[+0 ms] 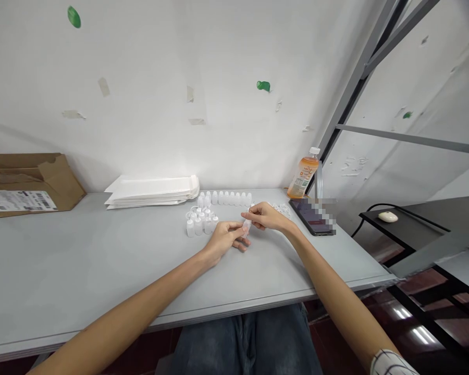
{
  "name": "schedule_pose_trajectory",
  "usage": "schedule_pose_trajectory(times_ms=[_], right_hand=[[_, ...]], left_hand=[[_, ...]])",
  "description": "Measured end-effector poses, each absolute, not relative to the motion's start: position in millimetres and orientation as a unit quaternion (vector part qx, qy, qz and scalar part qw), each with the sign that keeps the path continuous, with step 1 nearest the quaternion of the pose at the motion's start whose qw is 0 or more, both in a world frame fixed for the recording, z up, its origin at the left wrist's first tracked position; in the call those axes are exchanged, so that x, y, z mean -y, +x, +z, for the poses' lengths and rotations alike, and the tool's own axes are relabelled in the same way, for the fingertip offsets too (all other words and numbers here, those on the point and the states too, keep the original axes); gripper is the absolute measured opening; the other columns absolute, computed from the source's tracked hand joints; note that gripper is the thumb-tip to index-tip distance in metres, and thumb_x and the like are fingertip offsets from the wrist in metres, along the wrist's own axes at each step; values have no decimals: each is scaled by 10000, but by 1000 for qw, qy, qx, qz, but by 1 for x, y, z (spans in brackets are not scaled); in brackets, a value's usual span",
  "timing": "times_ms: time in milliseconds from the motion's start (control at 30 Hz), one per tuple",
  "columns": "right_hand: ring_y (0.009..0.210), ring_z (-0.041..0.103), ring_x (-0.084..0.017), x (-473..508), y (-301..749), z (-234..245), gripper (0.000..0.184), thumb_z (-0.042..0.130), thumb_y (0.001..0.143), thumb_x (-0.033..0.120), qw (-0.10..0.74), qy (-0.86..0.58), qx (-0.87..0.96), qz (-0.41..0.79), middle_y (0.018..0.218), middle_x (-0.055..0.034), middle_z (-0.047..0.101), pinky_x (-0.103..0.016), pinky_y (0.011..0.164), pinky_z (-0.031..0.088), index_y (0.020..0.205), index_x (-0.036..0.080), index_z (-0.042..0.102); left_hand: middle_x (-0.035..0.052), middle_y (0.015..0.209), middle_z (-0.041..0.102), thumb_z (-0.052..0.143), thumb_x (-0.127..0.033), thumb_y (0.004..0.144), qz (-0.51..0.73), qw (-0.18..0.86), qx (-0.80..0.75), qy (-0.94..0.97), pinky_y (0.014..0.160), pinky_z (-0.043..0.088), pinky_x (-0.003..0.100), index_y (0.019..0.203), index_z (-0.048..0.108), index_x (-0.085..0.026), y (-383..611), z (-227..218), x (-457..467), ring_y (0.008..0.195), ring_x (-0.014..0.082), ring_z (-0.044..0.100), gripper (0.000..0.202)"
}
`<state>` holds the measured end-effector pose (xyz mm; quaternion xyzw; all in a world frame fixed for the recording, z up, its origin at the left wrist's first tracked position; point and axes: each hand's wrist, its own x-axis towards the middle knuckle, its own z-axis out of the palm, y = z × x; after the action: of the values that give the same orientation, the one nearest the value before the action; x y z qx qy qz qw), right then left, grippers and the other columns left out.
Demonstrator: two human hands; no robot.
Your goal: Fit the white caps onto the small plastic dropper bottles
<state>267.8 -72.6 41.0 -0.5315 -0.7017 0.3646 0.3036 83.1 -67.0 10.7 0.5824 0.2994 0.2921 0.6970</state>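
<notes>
— Forearms (117, 304) reach out above jeans (246, 346) toward a grey surface (82, 255). What's between the hands?

— One small translucent plastic dropper bottle (246, 227), held just above the surface, roughly upright. I'll place everything else from it. Far to its left sits one cardboard box (33, 179) with a shipping label (19, 200); closer to it lies one stack of white padded mailers (152, 190).

— And the other bottles?

— Just left of the held one is a loose cluster of bottles (199, 223): four stand at the front, with more behind, too overlapped to count. Behind that cluster and the held bottle runs a row of nine bottles (226, 198).

— How's the grip?

— Left hand (224, 240): fingers curled, closed around the bottle's lower body. Right hand (266, 216): thumb and forefinger pinch near its top, though the exact contact is hidden.

— How would it handle?

— I'd judge it very light, thin-walled and slightly soft, and perhaps slippery. Its body looks like the place to hold, gently.

— What's to its right?

— One small tangle of white plastic parts (283, 210), then one orange drink bottle (304, 173) and one dark phone (311, 217), partly blurred out. Well beyond the surface, one white computer mouse (388, 216) rests on a dark side table (410, 229).
</notes>
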Motion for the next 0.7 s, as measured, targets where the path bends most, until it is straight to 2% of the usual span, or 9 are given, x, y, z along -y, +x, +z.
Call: schedule_pose_trajectory(times_ms=[200,333,500,700], right_hand=[[398,327,-50,72,268,40,524,593,798,607,297,-522,692,400,445,58,404,-220,410,240,547,179,423],[396,348,-52,74,267,42,508,613,791,596,294,-516,687,418,450,53,431,-220,412,246,565,179,431],[397,413,-60,76,270,48,470,653,780,567,308,-504,672,446,486,37,508,-221,433,302,605,169,473],[451,469,-80,79,277,55,385,698,767,505,346,-462,654,489,546,32,528,-233,465,385,727,140,582]], left_hand=[[63,748,604,678,-347,802,278,704,-303,579,585,545,257,759,668,-83,81,14,68,655,143,645,268],[83,769,627,658,-322,825,276,714,-308,566,592,548,259,791,678,-72,82,13,67,649,149,657,253],[99,865,634,621,-291,855,290,737,-287,538,593,561,274,827,679,-68,83,12,66,647,150,667,232],[113,862,651,647,-354,847,312,755,-255,518,610,573,298,863,653,-66,82,21,70,660,172,685,289]])
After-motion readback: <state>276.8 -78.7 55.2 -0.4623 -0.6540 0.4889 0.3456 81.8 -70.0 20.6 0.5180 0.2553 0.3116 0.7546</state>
